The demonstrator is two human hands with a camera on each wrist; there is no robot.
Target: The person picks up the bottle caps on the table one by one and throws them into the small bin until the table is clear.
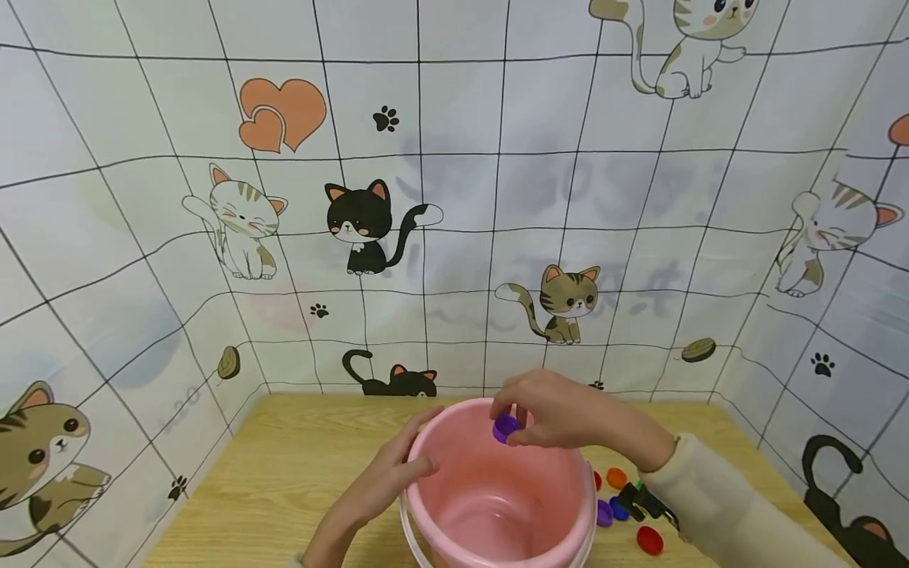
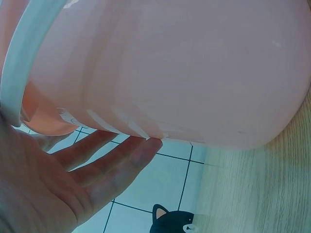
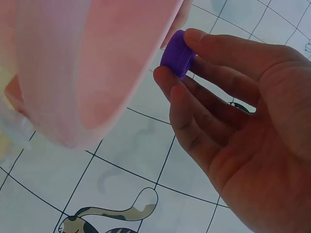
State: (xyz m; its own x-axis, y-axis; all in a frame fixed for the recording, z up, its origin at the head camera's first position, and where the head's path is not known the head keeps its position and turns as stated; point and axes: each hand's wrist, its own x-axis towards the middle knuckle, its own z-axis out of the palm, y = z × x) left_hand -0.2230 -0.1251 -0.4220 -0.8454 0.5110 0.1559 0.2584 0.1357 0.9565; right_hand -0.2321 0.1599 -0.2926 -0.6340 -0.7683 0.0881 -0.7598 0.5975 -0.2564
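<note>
A pink bucket (image 1: 454, 483) stands on the table, its mouth tipped toward the head camera and its inner bottom showing bare. At the left side of the rim, my left hand (image 1: 387, 473) holds the bucket with the thumb over the edge and the fingers along the outer wall (image 2: 184, 73). Over the far part of the mouth, my right hand (image 1: 550, 404) pinches a purple bottle cap (image 1: 505, 428) between thumb and fingertips. In the right wrist view the ridged side of the cap (image 3: 176, 54) shows close beside the bucket's rim.
Right of the bucket lie several loose caps, among them an orange one (image 1: 616, 478), a blue one (image 1: 619, 508) and a red one (image 1: 649, 540). My right forearm and its black wrist camera (image 1: 632, 500) overlap them. A cat-print sheet (image 1: 461, 260) surrounds the wooden table (image 1: 319, 450).
</note>
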